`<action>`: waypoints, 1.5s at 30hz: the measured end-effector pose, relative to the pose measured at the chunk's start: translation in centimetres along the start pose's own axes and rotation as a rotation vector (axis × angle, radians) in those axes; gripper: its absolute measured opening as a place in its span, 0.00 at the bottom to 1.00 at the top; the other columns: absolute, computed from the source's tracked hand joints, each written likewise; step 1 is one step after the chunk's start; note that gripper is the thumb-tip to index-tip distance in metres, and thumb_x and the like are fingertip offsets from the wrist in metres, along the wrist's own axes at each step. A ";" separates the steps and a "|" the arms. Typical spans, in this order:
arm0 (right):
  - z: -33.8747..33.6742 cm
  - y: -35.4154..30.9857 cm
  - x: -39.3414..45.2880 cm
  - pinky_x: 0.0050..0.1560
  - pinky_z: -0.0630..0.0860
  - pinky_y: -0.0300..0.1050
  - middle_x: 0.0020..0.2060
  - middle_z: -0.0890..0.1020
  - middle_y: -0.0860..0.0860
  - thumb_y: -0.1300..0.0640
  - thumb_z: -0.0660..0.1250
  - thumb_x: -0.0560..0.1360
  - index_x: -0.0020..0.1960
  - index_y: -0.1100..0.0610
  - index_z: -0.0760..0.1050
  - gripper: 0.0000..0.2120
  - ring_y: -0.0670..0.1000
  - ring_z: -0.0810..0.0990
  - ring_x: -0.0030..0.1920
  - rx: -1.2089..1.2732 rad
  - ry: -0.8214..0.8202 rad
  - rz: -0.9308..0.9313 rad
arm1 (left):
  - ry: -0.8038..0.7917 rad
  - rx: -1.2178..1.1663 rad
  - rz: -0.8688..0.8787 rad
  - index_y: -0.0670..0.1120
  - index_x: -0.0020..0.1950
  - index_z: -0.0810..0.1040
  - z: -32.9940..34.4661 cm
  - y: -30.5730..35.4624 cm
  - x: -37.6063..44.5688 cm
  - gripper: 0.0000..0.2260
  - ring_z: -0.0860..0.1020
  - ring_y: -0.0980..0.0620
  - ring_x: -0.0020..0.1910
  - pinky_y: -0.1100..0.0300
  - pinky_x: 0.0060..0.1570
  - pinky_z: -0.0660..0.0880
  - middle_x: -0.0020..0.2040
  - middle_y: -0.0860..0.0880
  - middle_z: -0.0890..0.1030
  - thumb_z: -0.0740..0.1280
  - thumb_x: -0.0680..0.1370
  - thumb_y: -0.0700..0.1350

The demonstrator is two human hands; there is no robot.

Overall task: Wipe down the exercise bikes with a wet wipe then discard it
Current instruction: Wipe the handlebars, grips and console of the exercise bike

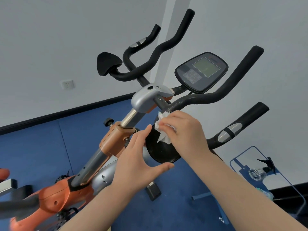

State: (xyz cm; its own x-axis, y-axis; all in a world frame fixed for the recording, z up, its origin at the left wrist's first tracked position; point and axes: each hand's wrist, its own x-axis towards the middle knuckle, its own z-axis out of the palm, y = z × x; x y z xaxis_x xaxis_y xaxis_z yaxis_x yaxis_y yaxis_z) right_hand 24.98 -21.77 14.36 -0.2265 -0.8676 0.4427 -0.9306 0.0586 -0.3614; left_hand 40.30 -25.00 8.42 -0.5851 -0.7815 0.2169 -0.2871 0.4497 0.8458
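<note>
Right hand [185,130]: pinches crumpled wet wipe [162,129] against black elbow pad [160,150].
Left hand [141,157]: fingers relaxed, cupping pad's edge.
Exercise bike [116,135]: handlebar [216,95] above hands.

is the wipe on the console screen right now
No, the right hand presses the wet wipe on the black elbow pad, well below the console.

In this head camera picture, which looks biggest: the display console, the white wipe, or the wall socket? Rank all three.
1. Display console: clearly largest.
2. White wipe, bunched in the right hand: it sits nearer the camera, so its true size is unsure.
3. Wall socket: smallest, though farthest away.
</note>
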 end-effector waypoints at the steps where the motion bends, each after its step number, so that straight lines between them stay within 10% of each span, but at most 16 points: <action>1: 0.1 0.0 0.2 0.40 0.74 0.37 0.38 0.81 0.48 0.58 0.73 0.72 0.43 0.55 0.83 0.01 0.46 0.77 0.39 -0.002 -0.006 -0.005 | -0.004 0.006 -0.003 0.61 0.72 0.57 -0.1 0.0 0.0 0.46 0.70 0.65 0.62 0.65 0.58 0.72 0.65 0.65 0.68 0.73 0.58 0.66; 16: -2.7 0.8 -0.2 0.33 0.66 0.34 0.36 0.78 0.49 0.55 0.68 0.74 0.40 0.55 0.83 0.07 0.48 0.75 0.36 -0.155 -0.171 0.314 | -0.024 0.010 -0.014 0.60 0.73 0.56 -0.1 0.2 -0.3 0.47 0.69 0.65 0.63 0.77 0.53 0.64 0.66 0.66 0.67 0.76 0.60 0.63; 22: -2.4 0.8 -0.9 0.39 0.74 0.40 0.40 0.81 0.49 0.51 0.68 0.75 0.46 0.54 0.84 0.08 0.48 0.78 0.40 -0.082 -0.140 0.335 | -0.017 0.002 -0.004 0.60 0.73 0.57 -0.1 0.1 -0.3 0.46 0.70 0.64 0.62 0.67 0.57 0.69 0.65 0.65 0.68 0.76 0.60 0.63; 29: -2.2 0.2 -3.9 0.37 0.73 0.38 0.37 0.81 0.49 0.60 0.72 0.71 0.42 0.54 0.84 0.03 0.46 0.77 0.38 -0.110 -0.049 0.071 | -0.015 -0.066 -0.033 0.62 0.73 0.56 0.4 -0.4 -0.5 0.46 0.71 0.60 0.62 0.57 0.60 0.73 0.65 0.63 0.69 0.77 0.61 0.60; 37: -3.8 0.3 -1.7 0.44 0.68 0.35 0.40 0.82 0.41 0.47 0.68 0.70 0.40 0.47 0.84 0.07 0.38 0.75 0.43 0.008 -0.517 -0.033 | -0.061 -0.061 0.005 0.62 0.73 0.58 -0.6 -1.1 -0.2 0.45 0.72 0.66 0.56 0.58 0.57 0.74 0.60 0.66 0.70 0.79 0.62 0.51; 45: -2.4 -0.1 -3.7 0.42 0.68 0.33 0.35 0.74 0.39 0.52 0.71 0.69 0.40 0.50 0.84 0.04 0.43 0.73 0.40 0.090 -0.510 -0.168 | -0.063 -0.091 0.024 0.62 0.72 0.58 -0.4 -1.2 -0.3 0.42 0.74 0.61 0.55 0.57 0.53 0.76 0.58 0.66 0.71 0.77 0.65 0.51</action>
State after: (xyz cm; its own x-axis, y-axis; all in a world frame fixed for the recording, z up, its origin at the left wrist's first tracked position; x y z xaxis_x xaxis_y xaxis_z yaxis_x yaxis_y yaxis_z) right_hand 25.22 -17.39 14.68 0.1124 -0.9922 0.0538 -0.9085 -0.1245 -0.3989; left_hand 41.12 -25.51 7.61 -0.6385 -0.7407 0.2091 -0.2041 0.4249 0.8820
